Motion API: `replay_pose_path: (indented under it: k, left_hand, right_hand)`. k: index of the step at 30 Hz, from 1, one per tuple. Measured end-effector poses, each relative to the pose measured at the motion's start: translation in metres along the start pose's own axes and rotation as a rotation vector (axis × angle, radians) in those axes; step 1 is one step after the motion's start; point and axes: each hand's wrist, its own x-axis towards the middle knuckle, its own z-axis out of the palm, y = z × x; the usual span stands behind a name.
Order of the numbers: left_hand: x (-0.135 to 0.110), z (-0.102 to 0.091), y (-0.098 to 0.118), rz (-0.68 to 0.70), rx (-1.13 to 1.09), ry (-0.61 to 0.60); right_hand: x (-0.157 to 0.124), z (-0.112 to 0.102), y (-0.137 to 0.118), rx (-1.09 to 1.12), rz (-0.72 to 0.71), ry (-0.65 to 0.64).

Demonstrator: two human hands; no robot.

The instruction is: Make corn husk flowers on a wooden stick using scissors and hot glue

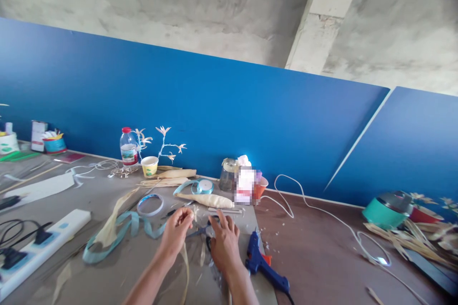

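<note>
My left hand [176, 233] is closed in a pinch above the grey table, thumb and forefinger together. What it holds, if anything, is too small to make out. A pale strip of dried husk [185, 267] lies below it. My right hand [225, 243] has its fingers apart and reaches down over a pair of scissors [196, 233], whose handles are partly hidden by the hand. Just beyond both hands lies a rolled cream corn husk [211, 200]. A blue glue gun [259, 262] rests to the right of my right hand.
Blue ribbon [134, 224], a ribbon spool [205, 186] and a tape roll [150, 205] lie around. A power strip [46, 248] is on the left. A bottle [128, 147], a potted husk flower [149, 166] and a glass jar [228, 176] stand by the blue partition [229, 114].
</note>
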Motion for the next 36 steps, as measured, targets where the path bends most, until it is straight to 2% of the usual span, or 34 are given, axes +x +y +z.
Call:
replay_pose_path:
  k: [5, 15, 21, 25, 29, 33, 36]
  left_hand:
    - [0.000, 0.001, -0.004, -0.028, -0.009, -0.013]
    - [0.001, 0.000, -0.006, -0.071, -0.069, 0.005]
    - [0.001, -0.001, -0.002, -0.087, -0.114, 0.056]
    - [0.004, 0.000, -0.006, -0.121, -0.232, 0.112]
    - [0.001, 0.002, -0.004, -0.195, -0.465, 0.022]
    - [-0.006, 0.004, 0.005, -0.269, -0.649, -0.149]
    - [-0.008, 0.004, 0.007, -0.257, -0.717, -0.216]
  right_hand:
    - [0.000, 0.003, 0.002, 0.032, -0.062, -0.097]
    - [0.000, -0.005, 0.000, -0.010, 0.028, -0.082]
    - [0.003, -0.004, -0.001, 0.151, 0.087, -0.060]
    - [0.009, -0.008, 0.005, 0.408, 0.186, -0.046]
    - [0.013, -0.010, 0.007, 0.882, 0.215, -0.030]
    - [0.009, -0.014, -0.005, 1.322, 0.268, -0.187]
    - [0.005, -0.015, -0.015, 1.455, 0.284, -0.304]
